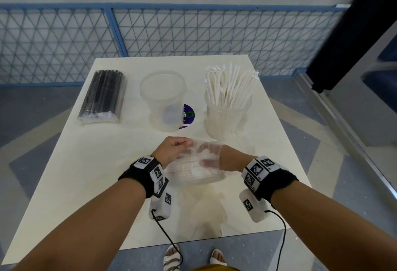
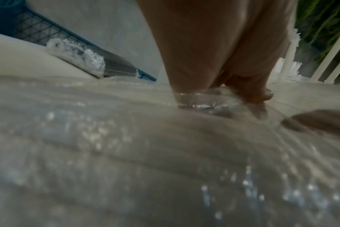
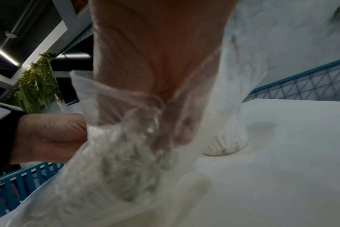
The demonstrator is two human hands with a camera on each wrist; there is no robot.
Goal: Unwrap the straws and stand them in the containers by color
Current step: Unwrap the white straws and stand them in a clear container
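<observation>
STEP: opening second pack of white straws (image 1: 193,170), low over bench (image 1: 90,163) | GRIP: left hand (image 1: 174,148) pinching wrapper (image 1: 202,141); right hand (image 1: 209,156) inside wrapper, curled on straws | NEXT: probably pull straws out, stand in cup of white straws (image 1: 227,115); black pack (image 1: 103,96) unopened, clear cup (image 1: 163,100) waiting.

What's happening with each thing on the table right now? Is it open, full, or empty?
Black straws pack: sealed, lying flat.
Middle tub: upright, empty.
Right tub: upright, full of white straws.
White straws bag: open, some straws inside.
Left hand: pinches the bag's edge.
Right hand: inside the bag.
</observation>
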